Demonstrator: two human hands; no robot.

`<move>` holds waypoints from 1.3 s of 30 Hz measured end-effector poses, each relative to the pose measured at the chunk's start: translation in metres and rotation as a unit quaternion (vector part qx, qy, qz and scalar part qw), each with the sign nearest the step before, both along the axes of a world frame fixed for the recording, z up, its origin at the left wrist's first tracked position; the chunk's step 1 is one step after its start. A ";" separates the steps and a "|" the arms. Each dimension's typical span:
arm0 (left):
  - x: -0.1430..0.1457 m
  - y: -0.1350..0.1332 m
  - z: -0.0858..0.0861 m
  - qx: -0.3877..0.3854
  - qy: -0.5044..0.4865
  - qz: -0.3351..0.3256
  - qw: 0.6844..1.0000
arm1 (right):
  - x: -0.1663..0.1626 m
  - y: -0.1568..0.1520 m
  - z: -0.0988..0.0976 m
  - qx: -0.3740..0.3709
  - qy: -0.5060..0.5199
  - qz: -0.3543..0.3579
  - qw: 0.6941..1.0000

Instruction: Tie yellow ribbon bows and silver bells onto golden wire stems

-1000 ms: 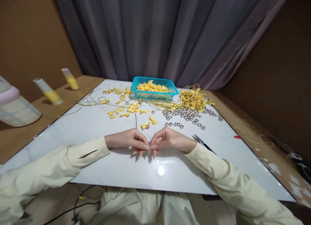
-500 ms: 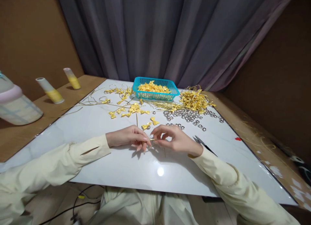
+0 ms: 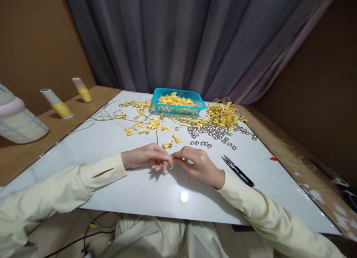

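Over the front half of the white table, my left hand (image 3: 153, 157) pinches a thin gold cord (image 3: 164, 161), its thumb pressed against the forefinger. My right hand (image 3: 199, 162) meets it from the right, with thumb and fingertips closed at the same cord. Most of the cord between the fingertips is hidden. Just beyond them lie two yellow ribbon bows (image 3: 176, 138) and a small silver bead. Black thread snips (image 3: 238, 171) rest beside my right wrist.
A blue basket (image 3: 178, 111) full of yellow bows stands at the back. Silver beads (image 3: 214, 132) lie scattered at right, below a heap of bows on gold cords (image 3: 223, 115). Thread spools (image 3: 60, 105) and a cup (image 3: 22, 120) stand at left.
My right hand has moved slightly left and closed in against my left fingertips. The gap with the gold piece between them has shrunk. More of the snips now shows.
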State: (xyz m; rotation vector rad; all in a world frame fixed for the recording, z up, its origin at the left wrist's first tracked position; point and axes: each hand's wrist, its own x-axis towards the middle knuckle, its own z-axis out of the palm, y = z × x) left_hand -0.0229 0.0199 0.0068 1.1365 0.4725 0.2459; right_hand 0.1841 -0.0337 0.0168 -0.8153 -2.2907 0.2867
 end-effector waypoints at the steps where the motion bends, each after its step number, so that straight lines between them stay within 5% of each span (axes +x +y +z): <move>1: 0.000 0.000 0.001 0.007 0.003 -0.005 1.000 | 0.000 0.000 0.003 -0.071 0.012 -0.004 0.997; 6: -0.001 -0.001 0.004 0.026 0.024 -0.037 0.999 | 0.001 0.005 0.016 -0.410 0.042 0.006 0.911; 10: -0.003 -0.002 0.004 0.065 0.043 -0.072 0.994 | 0.003 0.006 0.017 -0.517 0.069 0.033 0.853; 26: -0.003 -0.004 0.006 0.110 0.068 -0.113 0.985 | 0.001 0.004 0.010 -0.579 0.090 0.075 0.807; 39: 0.001 -0.004 0.021 0.243 0.118 -0.088 0.959 | -0.002 0.000 0.021 -0.439 0.009 -0.008 0.898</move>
